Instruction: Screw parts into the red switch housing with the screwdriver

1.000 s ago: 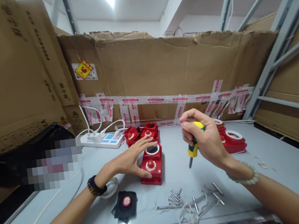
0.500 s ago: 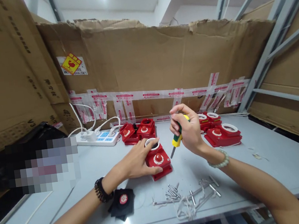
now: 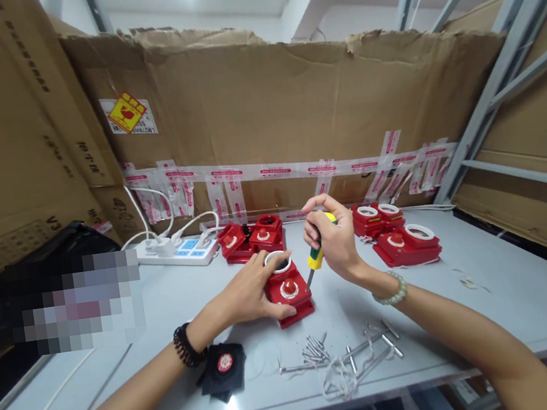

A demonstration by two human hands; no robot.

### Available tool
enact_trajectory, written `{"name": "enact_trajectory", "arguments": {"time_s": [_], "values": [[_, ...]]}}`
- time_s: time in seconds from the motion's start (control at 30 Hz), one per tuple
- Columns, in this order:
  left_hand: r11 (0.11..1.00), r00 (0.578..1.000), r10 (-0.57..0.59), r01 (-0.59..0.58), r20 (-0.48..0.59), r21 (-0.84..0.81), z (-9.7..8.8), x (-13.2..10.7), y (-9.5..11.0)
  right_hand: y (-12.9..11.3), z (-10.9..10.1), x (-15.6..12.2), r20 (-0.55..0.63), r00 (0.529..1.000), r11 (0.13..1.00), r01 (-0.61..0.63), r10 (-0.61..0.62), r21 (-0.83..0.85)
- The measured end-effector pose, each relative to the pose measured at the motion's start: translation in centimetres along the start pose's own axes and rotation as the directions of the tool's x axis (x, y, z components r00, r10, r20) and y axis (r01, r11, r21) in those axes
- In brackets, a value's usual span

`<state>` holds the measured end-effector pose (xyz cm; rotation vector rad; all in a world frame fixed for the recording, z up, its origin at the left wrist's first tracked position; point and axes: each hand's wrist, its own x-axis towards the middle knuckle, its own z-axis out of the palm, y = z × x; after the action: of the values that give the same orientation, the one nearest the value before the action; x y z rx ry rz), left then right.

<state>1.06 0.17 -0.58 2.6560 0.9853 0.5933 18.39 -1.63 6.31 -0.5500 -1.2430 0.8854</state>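
Observation:
On the table sits a red box-shaped device [image 3: 299, 302] with a white ring on its top and a red dome on its face. My left hand [image 3: 251, 288] grips it from the left, fingers over the upper part and thumb along the front. My right hand [image 3: 332, 234] is closed around a yellow-and-green screwdriver [image 3: 317, 258], held at a slant. The screwdriver's tip meets the device's right front corner, at or very near a screw spot there. Several loose screws [image 3: 314, 349] lie in front of the device.
Metal T-shaped rods with white string [image 3: 368, 354] lie near the front edge. Black square pieces [image 3: 224, 366] rest by my left wrist. More red devices stand behind [image 3: 267, 236] and at the right [image 3: 405, 248]. A white power strip [image 3: 179, 252] lies at back left, before a cardboard wall [image 3: 260, 106].
My right hand has moved left and slightly down with the screwdriver, bringing its tip from beside the red device onto its right corner. My left hand keeps its hold.

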Motion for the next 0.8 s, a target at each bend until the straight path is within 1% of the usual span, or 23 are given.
{"name": "enact_trajectory", "arguments": {"time_s": [0.1,0.23,0.3,0.43,0.53,0.8], "values": [[1.0,1.0,-0.003,0.003,0.001,0.005,0.0,0.0,0.1,0.1,-0.1,-0.1,-0.043,0.998,0.999,0.039,-0.041,-0.037],[1.0,1.0,-0.004,0.004,0.007,0.011,0.0,0.0,0.1,0.3,-0.2,-0.2,-0.143,0.985,0.992,0.083,-0.096,-0.1],[1.0,1.0,-0.008,0.008,0.01,0.009,0.0,0.0,0.0,0.5,-0.4,0.0,-0.182,0.978,0.991,0.08,-0.098,-0.108],[1.0,1.0,-0.013,0.013,0.014,-0.004,-0.1,0.0,0.1,0.9,-1.0,0.5,-0.241,0.968,0.996,0.045,-0.063,-0.078],[1.0,1.0,-0.017,0.017,0.015,-0.005,-0.2,0.0,0.2,1.0,-1.3,0.7,-0.259,0.965,0.998,0.035,-0.048,-0.053],[1.0,1.0,-0.018,0.018,0.016,0.016,-0.2,0.1,0.3,1.1,-1.5,0.6,-0.257,0.965,0.999,0.045,-0.048,-0.019]]}}
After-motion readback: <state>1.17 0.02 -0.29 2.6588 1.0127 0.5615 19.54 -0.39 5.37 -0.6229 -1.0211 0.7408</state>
